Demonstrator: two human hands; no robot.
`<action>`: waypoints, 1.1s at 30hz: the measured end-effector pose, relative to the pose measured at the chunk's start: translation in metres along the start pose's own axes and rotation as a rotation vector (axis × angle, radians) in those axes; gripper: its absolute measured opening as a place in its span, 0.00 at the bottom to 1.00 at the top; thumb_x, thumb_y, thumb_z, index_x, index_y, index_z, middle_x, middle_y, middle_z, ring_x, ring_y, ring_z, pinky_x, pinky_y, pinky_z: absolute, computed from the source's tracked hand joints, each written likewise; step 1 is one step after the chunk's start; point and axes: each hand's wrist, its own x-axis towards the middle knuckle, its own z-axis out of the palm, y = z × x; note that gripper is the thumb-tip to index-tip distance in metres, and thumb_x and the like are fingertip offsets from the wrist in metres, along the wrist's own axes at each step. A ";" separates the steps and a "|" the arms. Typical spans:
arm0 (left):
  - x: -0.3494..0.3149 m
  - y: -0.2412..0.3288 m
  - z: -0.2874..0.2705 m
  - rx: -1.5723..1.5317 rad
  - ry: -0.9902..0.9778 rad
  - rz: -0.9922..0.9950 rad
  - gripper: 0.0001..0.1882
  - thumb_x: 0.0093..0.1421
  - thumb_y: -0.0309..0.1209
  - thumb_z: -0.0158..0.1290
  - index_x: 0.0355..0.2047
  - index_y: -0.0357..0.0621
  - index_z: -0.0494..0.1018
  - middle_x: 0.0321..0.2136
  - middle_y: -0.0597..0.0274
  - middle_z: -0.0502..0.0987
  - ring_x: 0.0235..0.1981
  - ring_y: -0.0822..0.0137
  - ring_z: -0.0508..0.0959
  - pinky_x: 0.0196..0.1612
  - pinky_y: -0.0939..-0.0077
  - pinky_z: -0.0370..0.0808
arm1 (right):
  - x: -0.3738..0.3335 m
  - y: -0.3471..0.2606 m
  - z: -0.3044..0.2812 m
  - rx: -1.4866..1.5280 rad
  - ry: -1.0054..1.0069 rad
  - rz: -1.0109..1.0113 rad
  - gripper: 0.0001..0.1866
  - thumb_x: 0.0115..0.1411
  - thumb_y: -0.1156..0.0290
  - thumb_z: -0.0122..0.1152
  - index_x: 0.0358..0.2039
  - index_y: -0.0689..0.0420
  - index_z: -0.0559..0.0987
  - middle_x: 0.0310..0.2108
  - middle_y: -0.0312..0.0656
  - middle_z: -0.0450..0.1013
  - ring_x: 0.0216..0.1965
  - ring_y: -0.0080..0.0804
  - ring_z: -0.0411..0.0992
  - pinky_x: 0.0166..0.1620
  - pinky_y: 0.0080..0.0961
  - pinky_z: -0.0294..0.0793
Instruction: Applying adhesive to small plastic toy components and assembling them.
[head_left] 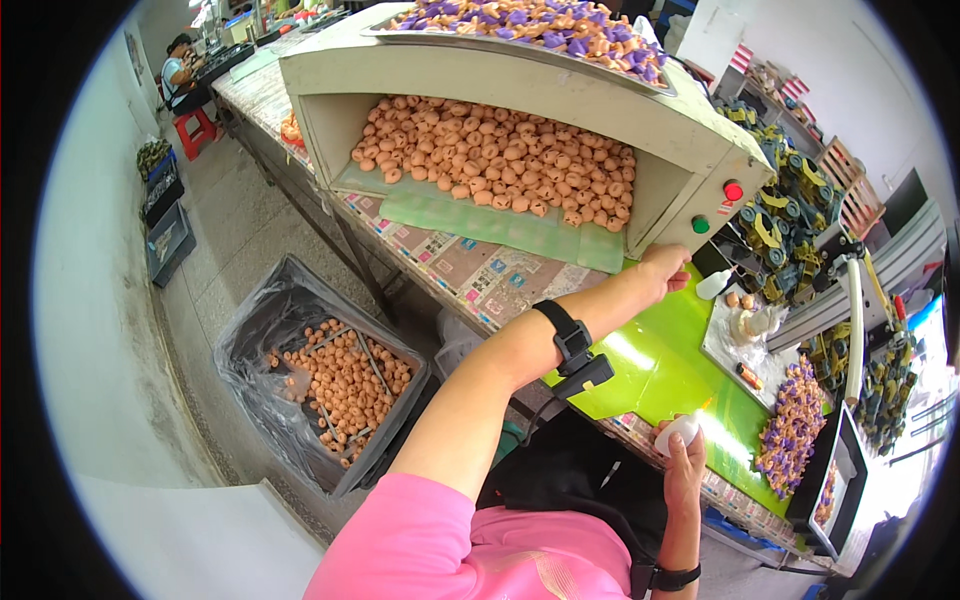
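Note:
My left arm reaches across the bench. My left hand [665, 272] is beside the lower right corner of a cream box-shaped machine [480, 72], above a bright green mat [640, 345]. Its fingers are curled, and whatever they may hold is hidden. Nearer my body, my right hand [686, 472] is wrapped round a small white squeeze bottle [680, 432], its nozzle tilted up and away. Inside the machine's opening lies a heap of small peach round pieces [500, 155] with holes in them. A pale green sheet [490, 228] hangs out at the opening's lower edge.
A tray of purple and orange pieces [540, 28] sits atop the machine. Another white bottle [713, 285] and a pile of purple-orange parts [788, 425] are to the right. A lined bin [240, 340] of peach pieces stands on the floor. Far left, a person [180, 75] sits.

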 end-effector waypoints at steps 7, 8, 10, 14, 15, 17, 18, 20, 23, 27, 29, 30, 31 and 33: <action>-0.047 0.025 -0.023 0.261 -0.020 0.149 0.13 0.54 0.29 0.55 0.40 0.45 0.71 0.31 0.64 0.73 0.28 0.69 0.75 0.28 0.72 0.74 | 0.000 0.003 -0.003 -0.042 -0.019 0.008 0.22 0.62 0.63 0.57 0.52 0.61 0.66 0.39 0.42 0.73 0.40 0.29 0.73 0.44 0.25 0.72; -0.049 0.031 -0.037 0.334 0.025 0.234 0.15 0.53 0.29 0.55 0.42 0.44 0.71 0.33 0.63 0.74 0.29 0.70 0.75 0.29 0.73 0.74 | 0.000 0.002 0.000 -0.073 -0.026 0.013 0.21 0.62 0.63 0.57 0.51 0.61 0.66 0.39 0.42 0.74 0.40 0.29 0.73 0.43 0.25 0.72; -0.042 0.040 -0.060 0.508 0.128 0.472 0.17 0.50 0.28 0.56 0.41 0.40 0.73 0.34 0.60 0.76 0.30 0.67 0.76 0.32 0.73 0.74 | -0.001 -0.004 -0.002 -0.020 0.003 0.029 0.21 0.61 0.66 0.58 0.51 0.62 0.66 0.41 0.44 0.74 0.43 0.30 0.73 0.47 0.27 0.71; -0.005 0.081 -0.127 1.076 0.448 1.155 0.18 0.47 0.32 0.57 0.39 0.37 0.75 0.33 0.47 0.78 0.36 0.53 0.77 0.41 0.63 0.74 | 0.005 -0.005 -0.004 0.050 -0.046 0.020 0.22 0.61 0.67 0.58 0.52 0.62 0.66 0.41 0.42 0.74 0.43 0.29 0.72 0.47 0.26 0.71; -0.015 0.094 -0.118 1.108 0.362 1.116 0.19 0.47 0.34 0.57 0.38 0.35 0.75 0.36 0.43 0.77 0.41 0.47 0.75 0.46 0.58 0.71 | 0.003 -0.006 -0.010 0.049 -0.054 0.023 0.22 0.61 0.67 0.58 0.52 0.62 0.66 0.41 0.41 0.73 0.43 0.27 0.72 0.47 0.25 0.71; -0.002 0.138 -0.206 1.497 0.508 1.174 0.28 0.48 0.35 0.56 0.50 0.35 0.69 0.50 0.39 0.68 0.48 0.45 0.71 0.52 0.58 0.67 | 0.006 0.006 0.002 0.039 -0.098 0.021 0.22 0.61 0.66 0.59 0.53 0.62 0.66 0.41 0.40 0.73 0.43 0.26 0.72 0.47 0.25 0.70; -0.038 0.128 -0.127 1.465 0.572 1.126 0.28 0.53 0.33 0.54 0.55 0.42 0.67 0.52 0.43 0.68 0.53 0.45 0.67 0.55 0.59 0.66 | 0.009 0.010 -0.019 -0.035 -0.104 0.047 0.23 0.61 0.66 0.59 0.53 0.63 0.66 0.42 0.39 0.73 0.43 0.25 0.71 0.48 0.24 0.70; -0.026 0.147 -0.157 1.601 0.669 1.191 0.27 0.56 0.39 0.53 0.55 0.43 0.67 0.55 0.42 0.64 0.56 0.43 0.64 0.56 0.59 0.65 | 0.003 0.003 -0.015 0.016 -0.164 0.070 0.23 0.62 0.66 0.59 0.53 0.63 0.67 0.42 0.37 0.73 0.43 0.23 0.71 0.48 0.23 0.70; 0.003 0.169 -0.157 2.018 0.770 0.997 0.27 0.62 0.49 0.45 0.55 0.44 0.67 0.54 0.42 0.66 0.55 0.43 0.65 0.55 0.56 0.65 | 0.003 -0.004 -0.017 0.090 -0.138 0.120 0.22 0.62 0.66 0.59 0.53 0.62 0.67 0.41 0.37 0.73 0.42 0.23 0.71 0.47 0.22 0.70; 0.028 0.197 -0.171 1.882 0.729 0.634 0.22 0.64 0.44 0.44 0.48 0.40 0.72 0.43 0.44 0.74 0.43 0.47 0.74 0.50 0.57 0.67 | 0.007 -0.006 -0.012 0.102 -0.198 0.143 0.22 0.62 0.66 0.59 0.53 0.62 0.67 0.41 0.38 0.73 0.42 0.23 0.71 0.47 0.22 0.70; 0.020 0.130 -0.231 1.858 0.620 0.702 0.22 0.64 0.44 0.44 0.47 0.40 0.72 0.43 0.44 0.74 0.43 0.47 0.74 0.50 0.57 0.67 | 0.005 -0.006 -0.026 0.128 -0.126 0.156 0.23 0.62 0.65 0.59 0.54 0.63 0.67 0.41 0.38 0.74 0.43 0.23 0.71 0.48 0.23 0.70; 0.017 0.136 -0.226 1.846 0.627 0.731 0.21 0.64 0.44 0.44 0.47 0.40 0.72 0.43 0.44 0.74 0.43 0.47 0.73 0.50 0.57 0.67 | 0.005 -0.007 -0.022 0.137 -0.139 0.153 0.23 0.62 0.65 0.59 0.54 0.63 0.67 0.41 0.38 0.74 0.43 0.23 0.71 0.48 0.23 0.70; 0.010 0.138 -0.226 1.834 0.631 0.761 0.21 0.64 0.43 0.44 0.47 0.40 0.72 0.43 0.45 0.74 0.43 0.47 0.73 0.50 0.56 0.67 | 0.004 -0.008 -0.020 0.151 -0.144 0.174 0.23 0.62 0.65 0.59 0.54 0.63 0.66 0.41 0.38 0.74 0.43 0.23 0.71 0.48 0.23 0.70; -0.042 0.151 -0.216 1.821 0.682 0.812 0.20 0.63 0.43 0.45 0.46 0.40 0.72 0.43 0.45 0.74 0.44 0.47 0.73 0.50 0.56 0.66 | 0.005 -0.012 -0.011 0.171 -0.202 0.193 0.24 0.62 0.65 0.59 0.55 0.63 0.66 0.42 0.39 0.74 0.43 0.24 0.71 0.48 0.23 0.70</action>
